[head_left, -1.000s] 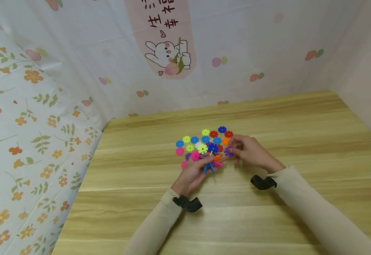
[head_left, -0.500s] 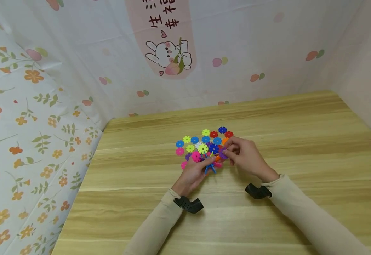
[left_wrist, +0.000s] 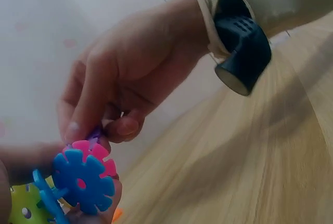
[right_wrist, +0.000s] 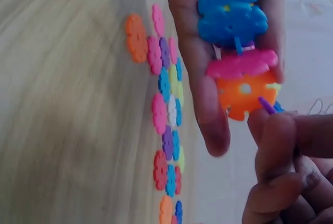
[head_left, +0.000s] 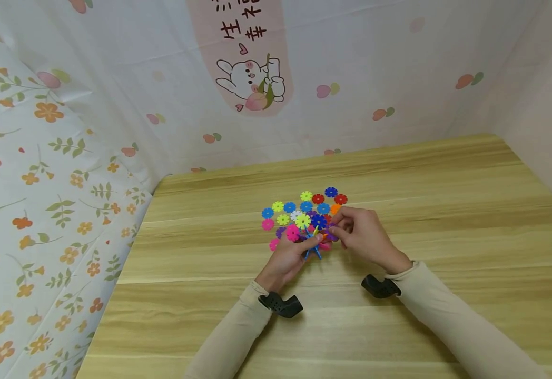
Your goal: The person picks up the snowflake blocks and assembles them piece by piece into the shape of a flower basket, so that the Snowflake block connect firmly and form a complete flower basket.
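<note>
My left hand [head_left: 286, 261] holds a joined cluster of slotted plastic snowflake discs, with blue discs [right_wrist: 234, 24], a pink disc [right_wrist: 242, 64] and an orange disc [right_wrist: 233, 99] in it. In the right wrist view the cluster lies between the thumb and fingers. Pinched in my right hand [head_left: 368, 237] is a purple snowflake disc [head_left: 332, 234], seen edge-on in the right wrist view with its edge right at the orange disc. Fingertips hide most of the purple disc. The left wrist view has a blue disc [left_wrist: 96, 174] in front, overlapping a pink one.
Loose snowflake discs lie spread on the wooden table [head_left: 200, 263] just beyond the hands, among them a red disc [head_left: 341, 199], a dark blue disc [head_left: 331, 192] and a light blue disc [head_left: 267, 213]. A printed cloth [head_left: 352, 63] hangs behind the table.
My right hand has moved left and slightly down, bringing the purple disc from beside the cluster up to its right side. My left hand stays almost in place, still holding the cluster.
</note>
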The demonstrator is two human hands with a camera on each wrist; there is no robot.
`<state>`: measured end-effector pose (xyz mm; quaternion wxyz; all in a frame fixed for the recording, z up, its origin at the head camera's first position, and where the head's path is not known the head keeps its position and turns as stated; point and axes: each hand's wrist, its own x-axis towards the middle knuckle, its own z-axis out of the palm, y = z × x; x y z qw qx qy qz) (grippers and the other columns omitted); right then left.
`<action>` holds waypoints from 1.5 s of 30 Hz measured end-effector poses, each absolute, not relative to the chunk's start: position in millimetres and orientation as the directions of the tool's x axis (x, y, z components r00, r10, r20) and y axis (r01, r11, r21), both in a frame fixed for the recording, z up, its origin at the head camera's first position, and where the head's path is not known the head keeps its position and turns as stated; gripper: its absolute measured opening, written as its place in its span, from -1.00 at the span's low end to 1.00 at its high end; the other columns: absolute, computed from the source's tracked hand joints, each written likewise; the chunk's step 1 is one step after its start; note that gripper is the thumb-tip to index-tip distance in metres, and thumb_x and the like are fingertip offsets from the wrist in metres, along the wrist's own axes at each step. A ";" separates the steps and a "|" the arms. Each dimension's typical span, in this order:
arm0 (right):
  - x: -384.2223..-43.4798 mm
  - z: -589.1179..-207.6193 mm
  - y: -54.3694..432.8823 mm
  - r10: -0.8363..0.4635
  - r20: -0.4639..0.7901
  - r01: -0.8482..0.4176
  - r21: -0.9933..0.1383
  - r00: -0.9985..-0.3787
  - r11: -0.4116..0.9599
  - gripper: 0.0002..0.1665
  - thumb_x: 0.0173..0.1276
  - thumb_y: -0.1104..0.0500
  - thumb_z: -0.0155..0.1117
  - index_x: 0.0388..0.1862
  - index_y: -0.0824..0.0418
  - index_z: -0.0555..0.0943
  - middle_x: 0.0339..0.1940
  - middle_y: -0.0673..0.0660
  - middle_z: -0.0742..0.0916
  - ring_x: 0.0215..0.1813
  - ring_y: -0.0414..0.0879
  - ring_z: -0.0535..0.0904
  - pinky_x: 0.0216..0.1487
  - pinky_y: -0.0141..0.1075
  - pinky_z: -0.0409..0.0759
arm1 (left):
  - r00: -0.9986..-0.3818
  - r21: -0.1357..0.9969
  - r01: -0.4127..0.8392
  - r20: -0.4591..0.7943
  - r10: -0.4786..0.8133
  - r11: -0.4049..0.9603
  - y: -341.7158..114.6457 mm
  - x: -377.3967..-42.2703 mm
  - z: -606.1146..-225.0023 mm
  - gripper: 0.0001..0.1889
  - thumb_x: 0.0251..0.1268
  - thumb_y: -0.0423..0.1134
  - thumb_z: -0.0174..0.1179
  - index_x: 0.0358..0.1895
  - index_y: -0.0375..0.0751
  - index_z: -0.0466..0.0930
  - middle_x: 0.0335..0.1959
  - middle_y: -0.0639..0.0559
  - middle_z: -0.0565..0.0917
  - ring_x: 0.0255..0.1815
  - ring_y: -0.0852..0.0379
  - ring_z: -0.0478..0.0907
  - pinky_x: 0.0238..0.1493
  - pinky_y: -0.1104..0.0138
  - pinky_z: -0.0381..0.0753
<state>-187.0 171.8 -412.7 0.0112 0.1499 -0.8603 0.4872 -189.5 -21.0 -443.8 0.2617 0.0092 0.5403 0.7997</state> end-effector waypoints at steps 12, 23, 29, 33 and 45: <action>-194.2 -417.8 174.6 -0.326 0.074 -0.203 -0.901 -0.943 0.384 -0.94 0.38 0.34 0.27 -0.25 0.37 0.61 -0.52 0.22 0.71 -0.58 0.14 0.63 -0.64 -0.33 0.49 | -0.854 0.870 -0.410 -0.261 0.449 -0.275 -29.6 -190.0 -439.9 -0.41 0.47 -0.27 0.11 0.41 -0.48 0.15 0.04 -0.07 0.60 0.09 0.12 0.55 0.19 0.25 0.50; -223.5 -416.5 182.7 -0.430 -0.035 -0.138 -0.921 -0.902 0.365 -0.72 0.57 0.22 0.04 -0.15 0.33 0.68 -0.46 0.24 0.71 -0.48 0.17 0.61 -0.52 -0.26 0.55 | -0.808 0.810 -0.475 -0.246 0.535 -0.345 -43.7 -192.7 -442.9 -0.56 0.49 -0.34 -0.04 0.37 -0.13 0.20 0.07 0.06 0.48 0.09 0.16 0.48 0.14 0.19 0.57; -241.5 -429.2 182.5 -0.430 -0.035 -0.263 -0.745 -0.902 0.613 -0.87 0.40 0.30 0.24 -0.15 0.32 0.68 -0.32 0.17 0.71 -0.37 -0.04 0.57 -0.37 -0.30 0.55 | -0.858 0.736 -0.458 -0.220 0.463 -0.499 -48.4 -190.4 -443.6 -0.91 0.45 -0.36 -0.05 -0.18 -0.08 0.42 -0.12 0.10 0.47 -0.05 0.21 0.46 0.03 0.34 0.54; -247.6 -433.9 175.5 -0.446 -0.026 -0.350 -0.582 -0.894 0.734 -0.73 0.27 0.28 0.36 -0.06 0.35 0.66 -0.35 0.12 0.68 -0.33 -0.05 0.52 -0.26 -0.19 0.56 | -0.872 0.732 -0.455 -0.252 0.420 -0.506 -49.0 -191.0 -442.7 -0.89 0.43 -0.34 -0.03 -0.16 -0.02 0.43 -0.16 0.13 0.50 -0.12 0.22 0.46 -0.09 0.39 0.54; -242.9 -434.9 162.9 -0.509 0.013 -0.477 -0.370 -0.861 0.797 -0.83 0.18 0.26 0.47 -0.51 0.13 0.62 -0.38 0.06 0.56 -0.32 -0.06 0.45 -0.35 -0.25 0.51 | -0.863 0.767 -0.487 -0.348 0.367 -0.417 -39.9 -192.7 -440.6 -0.24 0.41 -0.36 0.09 0.56 -0.20 -0.12 0.32 -0.11 0.36 0.23 0.13 0.47 0.28 0.30 0.49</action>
